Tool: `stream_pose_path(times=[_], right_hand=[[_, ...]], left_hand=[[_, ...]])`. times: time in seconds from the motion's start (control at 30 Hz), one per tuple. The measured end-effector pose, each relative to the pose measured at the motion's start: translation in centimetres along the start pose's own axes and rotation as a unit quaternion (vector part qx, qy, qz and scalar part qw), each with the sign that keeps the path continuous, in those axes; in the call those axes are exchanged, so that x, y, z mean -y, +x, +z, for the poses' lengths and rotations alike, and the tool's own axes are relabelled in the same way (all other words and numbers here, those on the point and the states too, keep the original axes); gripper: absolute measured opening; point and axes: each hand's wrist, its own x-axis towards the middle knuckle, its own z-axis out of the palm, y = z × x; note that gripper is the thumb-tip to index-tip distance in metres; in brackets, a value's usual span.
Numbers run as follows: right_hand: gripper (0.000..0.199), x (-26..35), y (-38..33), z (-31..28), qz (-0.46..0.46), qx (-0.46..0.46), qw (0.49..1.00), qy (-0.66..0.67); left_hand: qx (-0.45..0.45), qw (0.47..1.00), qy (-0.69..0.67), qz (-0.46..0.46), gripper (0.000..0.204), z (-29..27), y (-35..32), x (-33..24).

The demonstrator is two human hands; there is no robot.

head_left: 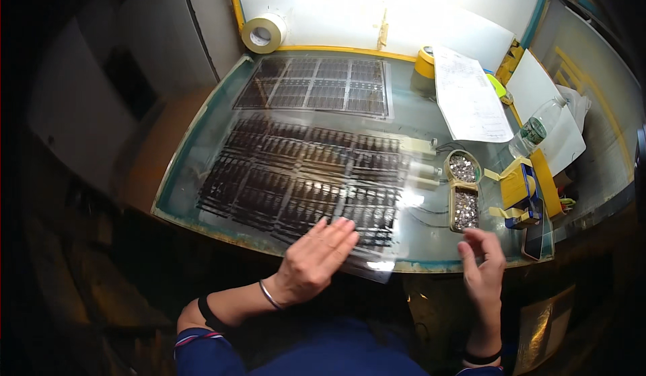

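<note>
Left hand [316, 258] lies flat, fingers extended, on the blurred patterned sheet [296, 181]; right of that sheet, I see the right hand [481, 265] loosely curled, fingers parted, near the rectangular tray [452, 208].

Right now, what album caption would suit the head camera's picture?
Left hand over the nearer dark-patterned sheet, right hand near a small tray of shiny pieces.

The head view looks down from head height, facing across the table [180, 191] to the pale back panel [316, 16]. Its wide fisheye bows the straight edges. The left hand [315, 261] and right hand [483, 268] show near, low and centre-right; the outer corners seem too dark to read.
</note>
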Motion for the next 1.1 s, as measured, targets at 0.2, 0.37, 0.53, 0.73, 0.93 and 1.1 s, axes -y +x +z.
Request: stream_pose_path(times=[0.2,0.37,0.53,0.73,0.93,1.1], right_hand=[[0.043,3.2,0.0,3.6,0.368,0.236,0.665,0.606],[0.051,2.7,-0.1,6.3,0.256,0.200,0.775,0.542],[0.048,3.3,0.5,6.2,0.214,0.152,0.808,0.527],[0.035,2.1,1.0,6.7,0.180,0.070,0.835,0.515],[0.035,1.1,1.1,6.6,0.182,0.049,0.837,0.514],[0.034,1.5,1.0,6.3,0.191,0.070,0.817,0.539]], left_hand=[[0.060,0.997,-0.003,0.044,0.035,1.9,0.1,-3.0],[0.070,0.995,-0.024,0.065,0.039,2.6,0.2,-2.7],[0.019,0.982,-0.092,0.163,0.035,1.6,-0.1,-1.9],[-0.004,0.969,-0.083,0.233,0.021,-0.4,-1.4,-0.8],[0.004,0.967,-0.059,0.247,0.017,-2.6,-1.8,0.0],[0.026,0.963,0.007,0.269,0.015,-5.8,-2.1,0.5]])
